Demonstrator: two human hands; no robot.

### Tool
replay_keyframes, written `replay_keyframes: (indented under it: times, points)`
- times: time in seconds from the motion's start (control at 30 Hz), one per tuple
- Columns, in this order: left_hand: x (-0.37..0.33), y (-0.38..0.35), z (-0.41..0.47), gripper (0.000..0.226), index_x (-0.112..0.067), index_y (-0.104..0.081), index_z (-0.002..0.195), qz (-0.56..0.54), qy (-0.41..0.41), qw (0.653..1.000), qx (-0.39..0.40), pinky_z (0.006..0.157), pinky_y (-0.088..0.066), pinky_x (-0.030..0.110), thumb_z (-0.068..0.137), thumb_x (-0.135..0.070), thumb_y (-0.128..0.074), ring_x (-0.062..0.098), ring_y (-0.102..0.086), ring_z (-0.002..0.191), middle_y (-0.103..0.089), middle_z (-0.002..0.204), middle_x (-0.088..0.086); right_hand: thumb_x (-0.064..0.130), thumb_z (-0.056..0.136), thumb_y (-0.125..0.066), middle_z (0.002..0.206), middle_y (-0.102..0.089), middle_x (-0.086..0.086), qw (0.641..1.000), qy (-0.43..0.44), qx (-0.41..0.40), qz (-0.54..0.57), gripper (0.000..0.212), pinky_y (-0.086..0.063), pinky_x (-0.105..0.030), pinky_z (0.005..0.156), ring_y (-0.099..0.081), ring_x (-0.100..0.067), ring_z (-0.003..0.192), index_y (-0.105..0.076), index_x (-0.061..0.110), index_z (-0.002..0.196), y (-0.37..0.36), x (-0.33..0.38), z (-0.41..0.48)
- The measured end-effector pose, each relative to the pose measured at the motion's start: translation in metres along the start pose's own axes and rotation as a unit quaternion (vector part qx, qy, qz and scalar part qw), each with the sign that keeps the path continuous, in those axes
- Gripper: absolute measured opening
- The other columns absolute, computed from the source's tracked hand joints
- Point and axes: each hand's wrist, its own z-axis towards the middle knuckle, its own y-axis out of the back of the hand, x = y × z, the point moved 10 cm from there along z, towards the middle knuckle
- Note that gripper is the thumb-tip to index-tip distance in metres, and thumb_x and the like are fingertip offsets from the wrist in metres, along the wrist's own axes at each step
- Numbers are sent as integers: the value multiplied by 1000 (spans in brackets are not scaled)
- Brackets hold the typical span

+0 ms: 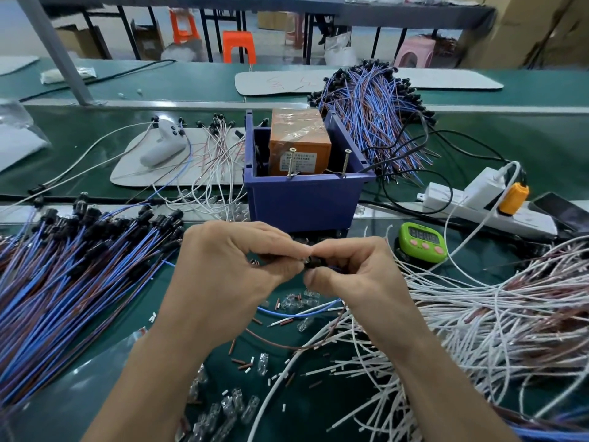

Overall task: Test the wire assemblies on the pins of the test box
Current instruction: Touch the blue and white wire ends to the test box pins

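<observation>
Wire assembly [310, 263]: black end lies left-right, near centre, pinched from both sides by fingertips of left hand [229, 266] and right hand [353, 272]. Pins [290, 163] of test box [299, 145] stand directly beyond; both hands about equally close.

Green timer [420, 239] near a white power strip [452, 199] that carries an orange plug [513, 194]; dark phone [564, 210] just right of the strip. White controller [162, 145] lying on a grey mat [134, 173], left rear. Background: orange stools [239, 46], pink stool [414, 52], cardboard boxes [541, 27] at right.
</observation>
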Motion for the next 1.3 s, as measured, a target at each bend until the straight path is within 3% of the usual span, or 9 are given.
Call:
replay_keyframes:
  times: [0.33, 0.53, 0.7, 0.83, 0.9, 0.97, 1.1, 1.2, 1.3]
  points:
    - [10, 3, 2, 31, -25, -85, 81, -24, 34, 999, 27, 71, -58, 19, 68, 2, -91, 7, -76, 76, -78, 79, -14, 2, 84, -70, 65, -62, 9, 1000, 8, 26, 3, 12, -43, -13, 59, -52, -2, 60, -80, 6, 88, -8, 2, 0]
    - [13, -3, 1, 35, -31, -84, 76, -38, 47, 998, 27, 67, -57, 16, 65, 1, -92, 7, -75, 73, -78, 76, -13, -2, 87, -71, 67, -63, 3, 999, 5, 31, -32, 15, -42, -20, 61, -50, -7, 65, -81, 9, 90, -8, 1, -2]
    - [24, -9, 2, 33, -29, -84, 79, -93, 75, 992, 47, 68, -57, 19, 65, 0, -92, 12, -76, 72, -79, 76, -4, 3, 86, -69, 65, -60, 8, 999, 3, 37, -35, 13, -40, -19, 60, -49, -7, 63, -80, 10, 88, -7, 0, -4]
    - [35, -17, 3, 24, -27, -84, 74, -167, 114, 977, 70, 69, -57, 20, 56, -15, -92, 14, -76, 70, -79, 75, 4, 7, 85, -69, 63, -56, -2, 998, 1, 41, -53, 12, -37, -30, 57, -45, -12, 63, -79, 11, 89, -7, -1, -5]
    - [40, -20, 3, 26, -29, -84, 73, -168, 122, 975, 80, 69, -58, 21, 53, -15, -95, 15, -75, 71, -79, 75, 5, 8, 87, -70, 63, -52, -13, 997, -5, 47, -65, 11, -34, -42, 55, -42, -18, 61, -79, 13, 90, -8, -3, -5]
    - [44, -24, 2, 25, -29, -84, 72, -167, 127, 973, 93, 69, -57, 22, 52, -19, -93, 15, -75, 71, -78, 75, 4, 8, 88, -71, 62, -52, -17, 995, -9, 53, -86, 9, -34, -45, 54, -41, -22, 59, -79, 14, 90, -7, -4, -6]
    - [51, -30, 1, 30, -25, -85, 76, -195, 143, 959, 147, 68, -56, 20, 50, -20, -100, 13, -73, 71, -78, 76, 7, 13, 88, -72, 62, -57, -17, 990, -14, 84, -116, 9, -36, -39, 52, -44, -22, 55, -78, 20, 86, -11, -6, -9]
    - [53, -35, -3, 16, -23, -85, 82, -237, 147, 943, 182, 70, -53, 17, 66, -26, -86, 8, -71, 74, -78, 77, 3, 16, 88, -73, 62, -58, -14, 989, -6, 89, -118, 6, -34, -33, 51, -45, -15, 56, -78, 19, 86, -12, -3, -8]
    - [57, -43, -7, 14, -22, -85, 82, -266, 162, 931, 190, 70, -51, 16, 70, -29, -82, 7, -69, 72, -76, 75, 0, 13, 90, -73, 59, -55, -12, 988, -6, 91, -126, 9, -32, -33, 51, -43, -15, 55, -76, 16, 82, -12, -4, -9]
